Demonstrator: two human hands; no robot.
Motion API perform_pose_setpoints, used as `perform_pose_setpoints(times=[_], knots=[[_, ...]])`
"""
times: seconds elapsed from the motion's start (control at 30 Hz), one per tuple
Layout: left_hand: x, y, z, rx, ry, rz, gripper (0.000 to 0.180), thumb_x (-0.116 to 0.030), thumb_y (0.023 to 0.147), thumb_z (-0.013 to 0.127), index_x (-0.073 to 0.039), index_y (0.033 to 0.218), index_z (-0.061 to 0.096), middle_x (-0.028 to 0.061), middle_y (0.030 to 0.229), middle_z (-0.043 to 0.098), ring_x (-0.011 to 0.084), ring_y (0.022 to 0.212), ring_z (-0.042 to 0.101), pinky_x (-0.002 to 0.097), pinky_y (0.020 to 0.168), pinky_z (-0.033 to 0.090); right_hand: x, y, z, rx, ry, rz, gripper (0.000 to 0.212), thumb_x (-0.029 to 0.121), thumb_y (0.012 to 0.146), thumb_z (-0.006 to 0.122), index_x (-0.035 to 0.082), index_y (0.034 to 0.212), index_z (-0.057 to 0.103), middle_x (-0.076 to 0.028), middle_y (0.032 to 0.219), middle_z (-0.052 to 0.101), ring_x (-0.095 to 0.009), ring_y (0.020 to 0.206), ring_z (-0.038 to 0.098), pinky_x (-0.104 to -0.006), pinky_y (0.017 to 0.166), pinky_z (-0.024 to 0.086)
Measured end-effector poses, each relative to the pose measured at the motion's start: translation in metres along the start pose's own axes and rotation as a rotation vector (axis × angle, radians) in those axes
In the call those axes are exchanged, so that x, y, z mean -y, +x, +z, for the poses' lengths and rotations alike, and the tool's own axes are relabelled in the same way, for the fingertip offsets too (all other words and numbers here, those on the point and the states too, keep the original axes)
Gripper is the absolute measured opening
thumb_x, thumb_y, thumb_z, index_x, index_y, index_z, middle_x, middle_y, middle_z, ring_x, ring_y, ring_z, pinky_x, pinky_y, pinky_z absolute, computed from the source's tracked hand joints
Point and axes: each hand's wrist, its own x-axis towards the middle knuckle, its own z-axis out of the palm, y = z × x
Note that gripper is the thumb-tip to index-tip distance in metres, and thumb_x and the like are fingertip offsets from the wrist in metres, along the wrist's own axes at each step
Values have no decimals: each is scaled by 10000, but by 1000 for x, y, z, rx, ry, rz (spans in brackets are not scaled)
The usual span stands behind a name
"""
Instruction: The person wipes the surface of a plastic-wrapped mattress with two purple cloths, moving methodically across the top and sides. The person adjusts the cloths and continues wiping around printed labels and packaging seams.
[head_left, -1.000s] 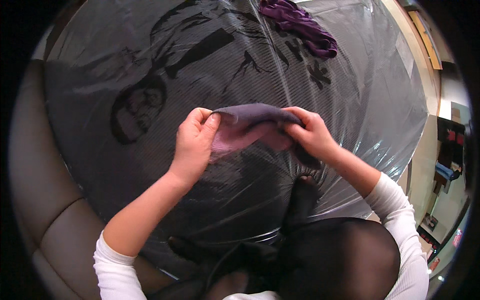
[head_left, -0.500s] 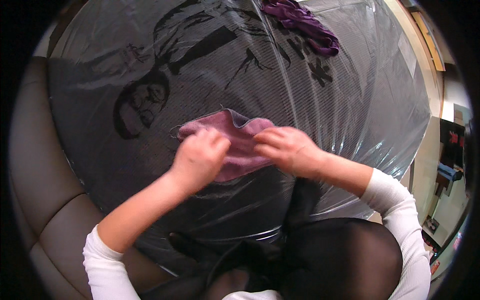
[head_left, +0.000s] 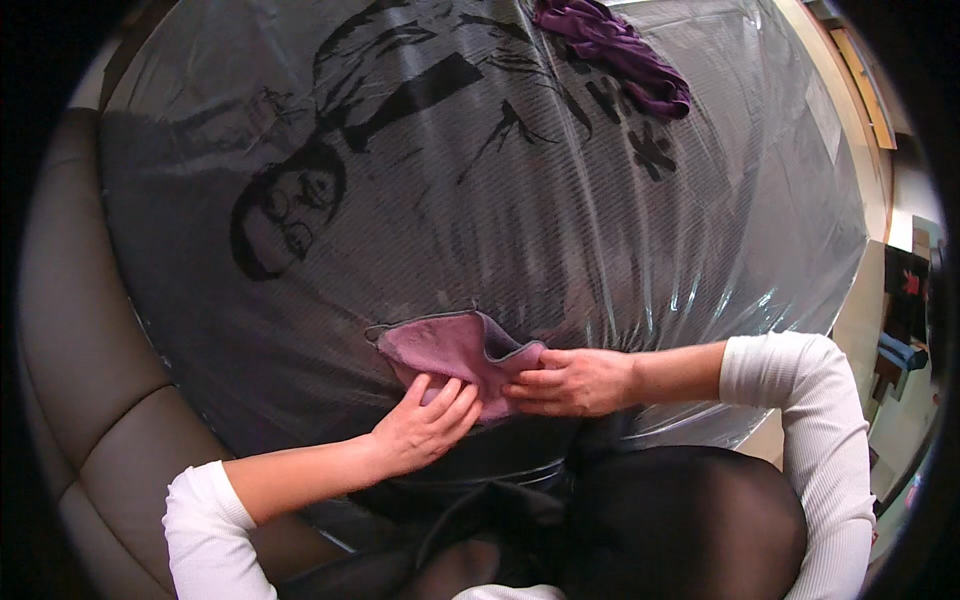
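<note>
A pink cloth [head_left: 440, 343] with a dark edge stitching is bunched between my hands, close to my lap. Its far edge folds up in a wave and shows a grey underside. My left hand [head_left: 425, 428] grips the near left part, fingers slightly spread over the fabric and thumb hidden. At the cloth's right end, my right hand [head_left: 575, 383] pinches the edge between thumb and fingers. The cloth lies over a table covered in clear plastic sheeting [head_left: 450, 235].
A crumpled purple cloth [head_left: 625, 55] lies at the far right of the table. Dark drawn figures and a face [head_left: 290, 210] show under the plastic. A brown padded leather seat [head_left: 75, 270] runs along the left. My black-clad knee [head_left: 690, 510] is close below my right hand.
Both hands have drawn the pink cloth nearer to my body. My left fingers have spread from a tighter grip. The purple cloth stays on the table.
</note>
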Motion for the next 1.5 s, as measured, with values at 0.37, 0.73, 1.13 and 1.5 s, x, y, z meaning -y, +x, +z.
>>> perform_pose_setpoints(times=[0.37, 0.73, 1.13, 1.5], knots=[[156, 55, -24, -297, 223, -543, 569, -264, 883, 639, -54, 1396, 511, 176, 1530, 390, 340, 1431, 353, 538, 1144, 275, -177, 35, -45, -240, -307, 193, 491, 245, 851, 585, 149, 1331, 571, -57, 1415, 513, -253, 1371, 417, -458, 1135, 338], [158, 66, -38, -305, 237, -375, 471, -278, 931, 556, -61, 1350, 552, 187, 1488, 430, 347, 1393, 384, 509, 1113, 313, -163, 35, -54, -252, -185, 351, 514, 81, 767, 648, 5, 1271, 577, -165, 1464, 449, -317, 1413, 364, -421, 1174, 333], [1, -42, 29, 148, -133, 315, 546, -370, 925, 518, -149, 1424, 505, 124, 1516, 416, 289, 1453, 320, 486, 1175, 206, 0, 38, 53, -212, 293, -396, 437, 173, 919, 473, 15, 1317, 556, -123, 1422, 519, -262, 1348, 453, -450, 1178, 304], [179, -108, -49, 19, 129, -455, 678, -194, 701, 796, -78, 1335, 582, 190, 1556, 333, 349, 1449, 314, 535, 1160, 276, -183, 165, -43, -440, -176, -51, 346, 201, 874, 609, 156, 1216, 639, -36, 1290, 591, -218, 1263, 521, -407, 1099, 383]])
